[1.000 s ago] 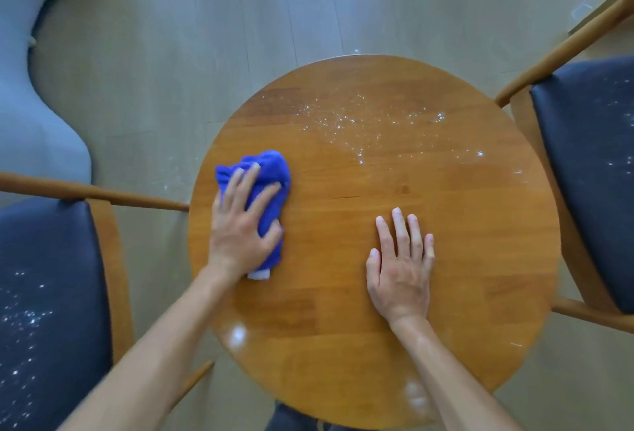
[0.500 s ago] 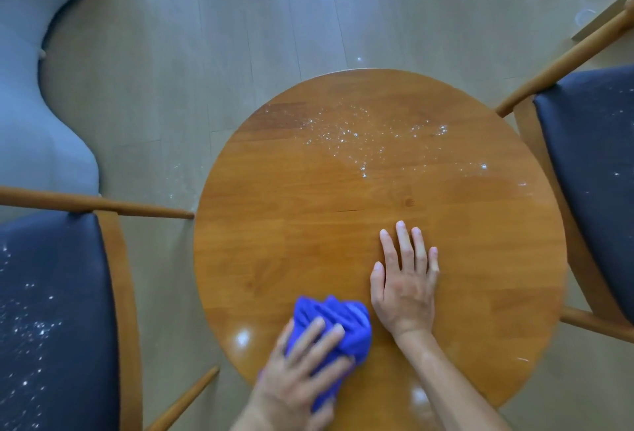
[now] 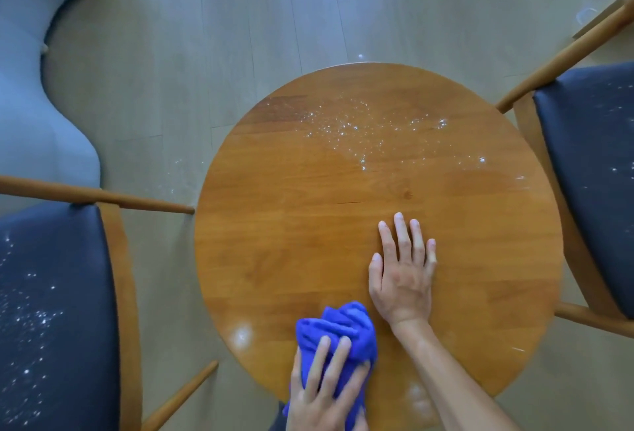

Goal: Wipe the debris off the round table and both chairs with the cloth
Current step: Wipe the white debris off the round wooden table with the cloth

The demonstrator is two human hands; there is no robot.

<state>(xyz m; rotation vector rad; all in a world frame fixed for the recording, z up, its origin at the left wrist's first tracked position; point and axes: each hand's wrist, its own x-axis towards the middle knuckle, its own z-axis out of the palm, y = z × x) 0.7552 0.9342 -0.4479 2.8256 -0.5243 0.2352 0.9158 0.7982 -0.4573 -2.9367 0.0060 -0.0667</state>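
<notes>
While right hand (image 3: pixel 403 279) lies flat, left hand (image 3: pixel 326 393) presses cloth (image 3: pixel 338 331) w/ fingers.

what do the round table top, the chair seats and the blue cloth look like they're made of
Round table: wood, glossy varnish; plank grain and glare spots show.
Chair seats: smooth dark upholstery, maybe leather or vinyl, in wooden frames.
Blue cloth: soft, bunching fabric, possibly microfibre.

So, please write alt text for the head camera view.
A left hand presses a blue cloth on the near edge of a round wooden table; the right hand lies flat beside it. White debris covers the far side and both chair seats.
</notes>
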